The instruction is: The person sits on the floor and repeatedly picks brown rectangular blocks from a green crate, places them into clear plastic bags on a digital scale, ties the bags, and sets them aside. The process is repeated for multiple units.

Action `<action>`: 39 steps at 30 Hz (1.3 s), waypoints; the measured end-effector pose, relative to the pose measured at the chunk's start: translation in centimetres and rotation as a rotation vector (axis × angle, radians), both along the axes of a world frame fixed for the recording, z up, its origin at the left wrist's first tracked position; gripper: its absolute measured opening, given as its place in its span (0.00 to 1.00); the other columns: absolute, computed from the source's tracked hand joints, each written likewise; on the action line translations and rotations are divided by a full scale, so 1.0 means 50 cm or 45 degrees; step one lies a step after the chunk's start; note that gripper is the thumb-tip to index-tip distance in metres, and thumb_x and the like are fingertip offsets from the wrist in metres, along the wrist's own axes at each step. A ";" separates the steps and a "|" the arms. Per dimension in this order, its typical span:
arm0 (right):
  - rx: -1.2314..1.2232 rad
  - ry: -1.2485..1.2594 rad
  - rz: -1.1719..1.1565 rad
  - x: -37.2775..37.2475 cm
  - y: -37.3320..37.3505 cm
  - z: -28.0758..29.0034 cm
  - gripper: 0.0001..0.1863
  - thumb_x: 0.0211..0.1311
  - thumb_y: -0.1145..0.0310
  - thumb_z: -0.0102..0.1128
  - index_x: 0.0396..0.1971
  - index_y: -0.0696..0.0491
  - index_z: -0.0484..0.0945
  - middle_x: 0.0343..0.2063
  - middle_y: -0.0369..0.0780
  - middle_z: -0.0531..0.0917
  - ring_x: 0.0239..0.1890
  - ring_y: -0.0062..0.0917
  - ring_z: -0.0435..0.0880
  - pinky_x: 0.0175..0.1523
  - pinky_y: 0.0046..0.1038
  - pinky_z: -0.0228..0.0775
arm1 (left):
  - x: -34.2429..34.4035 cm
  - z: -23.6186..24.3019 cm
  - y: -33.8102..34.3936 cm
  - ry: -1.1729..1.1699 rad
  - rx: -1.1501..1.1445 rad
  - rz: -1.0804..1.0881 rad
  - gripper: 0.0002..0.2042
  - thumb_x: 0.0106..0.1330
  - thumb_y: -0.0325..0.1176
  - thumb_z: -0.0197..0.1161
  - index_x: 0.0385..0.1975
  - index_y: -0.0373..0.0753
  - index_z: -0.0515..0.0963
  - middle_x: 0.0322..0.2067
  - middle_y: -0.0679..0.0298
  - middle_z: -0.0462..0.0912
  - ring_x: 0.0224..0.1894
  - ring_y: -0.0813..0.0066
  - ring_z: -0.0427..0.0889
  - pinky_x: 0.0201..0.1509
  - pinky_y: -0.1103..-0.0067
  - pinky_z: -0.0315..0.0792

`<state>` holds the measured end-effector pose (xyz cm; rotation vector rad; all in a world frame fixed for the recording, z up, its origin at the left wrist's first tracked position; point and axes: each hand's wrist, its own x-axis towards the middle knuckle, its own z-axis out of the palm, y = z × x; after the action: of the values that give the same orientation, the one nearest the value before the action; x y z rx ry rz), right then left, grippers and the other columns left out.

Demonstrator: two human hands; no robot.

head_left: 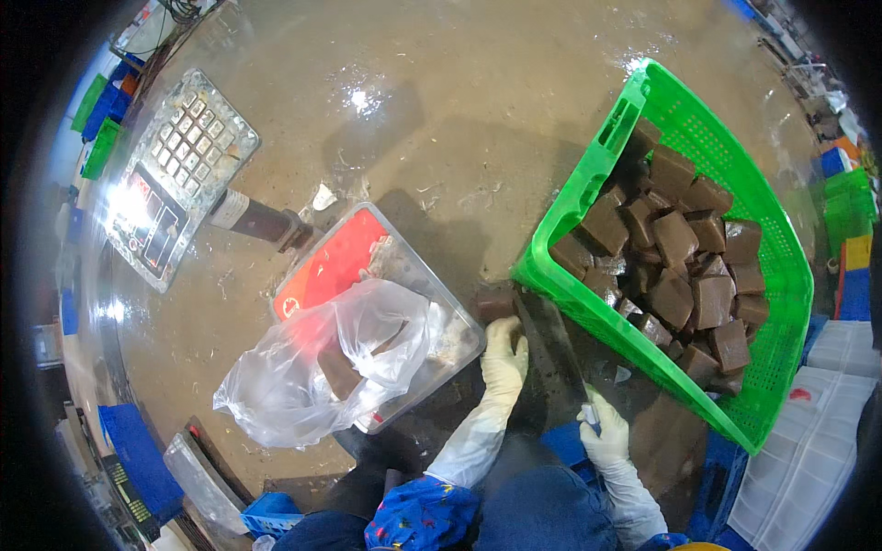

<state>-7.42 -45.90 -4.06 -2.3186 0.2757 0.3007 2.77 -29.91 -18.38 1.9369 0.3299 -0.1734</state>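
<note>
My left hand, in a pale glove, has its fingers curled against a brown block low beside the scale's platform. In my gloved right hand is the light handle of a long knife; its dark blade points away from me, along the near side of a green crate. Many smooth brown blocks, jelly-like in look, are heaped in that crate. Left of my left hand, a clear plastic bag with a brown block in it lies open on the weighing scale's platform.
The scale's keypad and display panel stands at the far left on a metal post. Wet brown floor stretches beyond. White foam boxes stand at the right, and a blue basket at the lower left.
</note>
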 end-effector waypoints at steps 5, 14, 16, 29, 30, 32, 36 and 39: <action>0.091 -0.001 0.008 0.004 0.009 0.008 0.34 0.46 0.82 0.58 0.59 0.50 0.73 0.32 0.38 0.83 0.33 0.25 0.84 0.44 0.25 0.76 | 0.036 0.009 0.005 -0.357 0.471 -0.214 0.38 0.45 0.23 0.67 0.62 0.38 0.64 0.57 0.52 0.65 0.61 0.45 0.62 0.63 0.62 0.64; 0.154 -0.122 0.077 -0.004 0.008 0.020 0.35 0.45 0.83 0.60 0.60 0.52 0.72 0.31 0.38 0.83 0.30 0.23 0.83 0.42 0.24 0.76 | 0.178 0.044 0.001 -0.197 0.886 0.001 0.48 0.43 0.32 0.73 0.68 0.39 0.55 0.70 0.46 0.43 0.68 0.37 0.49 0.69 0.54 0.54; 0.209 -0.140 0.101 -0.001 0.004 0.008 0.35 0.44 0.83 0.60 0.60 0.53 0.72 0.32 0.38 0.83 0.30 0.23 0.83 0.41 0.24 0.76 | 0.255 0.037 0.028 0.087 1.019 -0.052 0.48 0.46 0.37 0.73 0.69 0.42 0.54 0.71 0.48 0.42 0.68 0.38 0.52 0.66 0.54 0.59; 0.387 0.054 0.232 -0.018 -0.032 -0.016 0.39 0.49 0.81 0.62 0.66 0.53 0.64 0.35 0.38 0.84 0.37 0.21 0.84 0.46 0.22 0.74 | 0.401 -0.086 0.093 0.146 1.030 -0.024 0.31 0.52 0.32 0.66 0.59 0.43 0.66 0.48 0.54 0.70 0.42 0.56 0.80 0.43 0.64 0.77; 0.386 0.026 0.211 -0.018 -0.027 -0.011 0.39 0.50 0.81 0.62 0.66 0.52 0.64 0.35 0.38 0.84 0.37 0.20 0.83 0.46 0.22 0.74 | 0.394 -0.049 0.090 0.166 0.947 -0.001 0.34 0.52 0.31 0.66 0.62 0.43 0.62 0.48 0.53 0.71 0.42 0.56 0.80 0.44 0.64 0.77; 0.462 -0.048 0.188 -0.021 -0.030 -0.031 0.39 0.48 0.82 0.61 0.65 0.54 0.64 0.34 0.38 0.84 0.36 0.18 0.83 0.44 0.21 0.74 | 0.368 -0.029 0.108 0.245 0.614 0.085 0.41 0.54 0.26 0.60 0.71 0.41 0.49 0.41 0.49 0.76 0.39 0.53 0.80 0.44 0.61 0.75; 0.354 -0.005 0.187 0.055 0.008 0.022 0.31 0.50 0.79 0.60 0.59 0.53 0.72 0.31 0.40 0.84 0.33 0.24 0.84 0.42 0.25 0.76 | 0.168 -0.024 0.100 0.180 -1.450 0.591 0.46 0.44 0.22 0.57 0.71 0.38 0.50 0.57 0.49 0.73 0.55 0.51 0.75 0.58 0.64 0.72; 0.216 -0.036 0.217 0.073 0.019 0.027 0.26 0.56 0.71 0.62 0.57 0.50 0.72 0.32 0.41 0.83 0.33 0.30 0.84 0.40 0.29 0.77 | 0.036 0.018 0.072 0.138 -2.239 0.449 0.47 0.40 0.23 0.58 0.70 0.41 0.53 0.64 0.51 0.65 0.64 0.51 0.66 0.65 0.58 0.65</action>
<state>-3.78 -44.97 -2.71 -2.1801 0.0362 0.3610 4.55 -26.31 -17.47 0.1263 0.3681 -0.2147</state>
